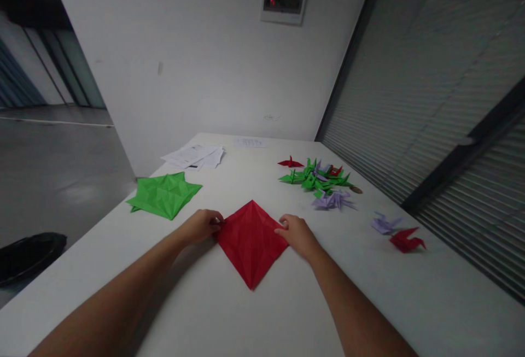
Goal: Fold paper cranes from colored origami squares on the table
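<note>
A red sheet of origami paper (252,245) with crease lines lies on the white table, turned so that one corner points toward me. Its left corner is pinched by my left hand (202,226), thumb and fingers closed together. On the opposite side, my right hand (299,235) grips the right corner between thumb and fingers. Creased green paper (168,193) rests to the left, beyond my left forearm. Beyond my right hand lies a pile of folded green paper cranes (314,177), with purple and red ones among them.
A purple crane (384,224) and a red crane (407,240) sit near the table's right side, by the window blinds (410,100). Printed sheets (194,156) lie at the back left. A black-lined bin (30,258) stands on the floor at left. The wall (205,62) closes the far end.
</note>
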The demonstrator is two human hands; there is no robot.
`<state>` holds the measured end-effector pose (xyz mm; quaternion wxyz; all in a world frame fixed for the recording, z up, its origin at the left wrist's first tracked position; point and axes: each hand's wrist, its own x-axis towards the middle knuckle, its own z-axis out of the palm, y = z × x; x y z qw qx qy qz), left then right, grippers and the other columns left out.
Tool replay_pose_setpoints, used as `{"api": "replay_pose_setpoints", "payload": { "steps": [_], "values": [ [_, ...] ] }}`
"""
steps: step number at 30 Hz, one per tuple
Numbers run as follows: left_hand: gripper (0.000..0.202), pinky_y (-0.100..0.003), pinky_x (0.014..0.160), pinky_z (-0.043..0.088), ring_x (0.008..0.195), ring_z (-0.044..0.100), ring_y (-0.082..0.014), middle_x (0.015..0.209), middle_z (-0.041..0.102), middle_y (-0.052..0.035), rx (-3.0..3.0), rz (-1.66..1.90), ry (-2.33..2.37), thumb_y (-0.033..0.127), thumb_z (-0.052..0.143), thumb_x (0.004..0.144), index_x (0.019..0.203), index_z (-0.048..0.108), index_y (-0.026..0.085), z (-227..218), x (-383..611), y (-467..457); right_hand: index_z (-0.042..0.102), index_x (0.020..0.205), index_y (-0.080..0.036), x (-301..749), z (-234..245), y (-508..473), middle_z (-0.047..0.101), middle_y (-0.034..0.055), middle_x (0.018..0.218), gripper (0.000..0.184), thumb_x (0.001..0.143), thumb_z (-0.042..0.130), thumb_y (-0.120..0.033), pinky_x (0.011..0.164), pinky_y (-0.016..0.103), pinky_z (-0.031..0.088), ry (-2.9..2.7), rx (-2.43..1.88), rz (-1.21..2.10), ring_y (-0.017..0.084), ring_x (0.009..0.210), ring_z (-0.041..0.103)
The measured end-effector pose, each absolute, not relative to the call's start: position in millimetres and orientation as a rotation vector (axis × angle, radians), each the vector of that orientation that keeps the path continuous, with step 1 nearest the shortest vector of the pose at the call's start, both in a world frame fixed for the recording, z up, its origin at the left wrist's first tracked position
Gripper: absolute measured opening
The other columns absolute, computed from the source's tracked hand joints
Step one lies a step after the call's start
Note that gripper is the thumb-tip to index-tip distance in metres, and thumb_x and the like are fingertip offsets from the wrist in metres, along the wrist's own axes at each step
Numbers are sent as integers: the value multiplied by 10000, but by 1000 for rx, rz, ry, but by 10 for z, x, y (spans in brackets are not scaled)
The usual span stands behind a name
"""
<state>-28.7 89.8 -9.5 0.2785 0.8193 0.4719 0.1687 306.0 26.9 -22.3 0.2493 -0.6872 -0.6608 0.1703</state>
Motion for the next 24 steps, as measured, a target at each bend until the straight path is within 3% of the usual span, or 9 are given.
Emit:
{"api": "replay_pose_setpoints", "payload": {
  "steps": [10, 14, 19, 24],
  "values": [
    [308, -303, 718, 443, 765, 669, -234, 861, 767, -55, 2387, 323, 1160, 206, 619, 802, 1022, 822, 277, -133, -336, 941, 775, 1056, -228, 3142, -206, 261, 721, 51, 811, 311, 758, 797, -142, 730, 311, 454, -1889, -1811, 410, 221, 761, 655],
    [230, -339, 746, 465, 784, 641, -256, 907, 705, -103, 2499, 345, 1154, 381, 697, 841, 983, 824, 254, -82, -336, 891, 789, 1096, -244, 3129, -187, 253, 679, 78, 970, 354, 782, 725, -94, 869, 360, 480, -2010, -1585, 386, 245, 892, 625],
    [488, -437, 989, 452, 1111, 583, -329, 1224, 658, -157, 2640, 597, 990, 502, 749, 835, 1241, 723, 232, -57, -210, 787, 677, 1326, -270, 2977, -116, 174, 668, 97, 1237, 542, 798, 795, -243, 1099, 478, 401, -2059, -1290, 475, 301, 1185, 551],
    [852, -498, 1099, 401, 1263, 548, -366, 1389, 609, -190, 2616, 510, 769, 618, 769, 779, 1479, 511, 205, -153, -100, 721, 479, 1522, -251, 2879, -134, 99, 489, 138, 1553, 908, 720, 884, -379, 1217, 523, 284, -2147, -1231, 699, 331, 1438, 414]
  ]
}}
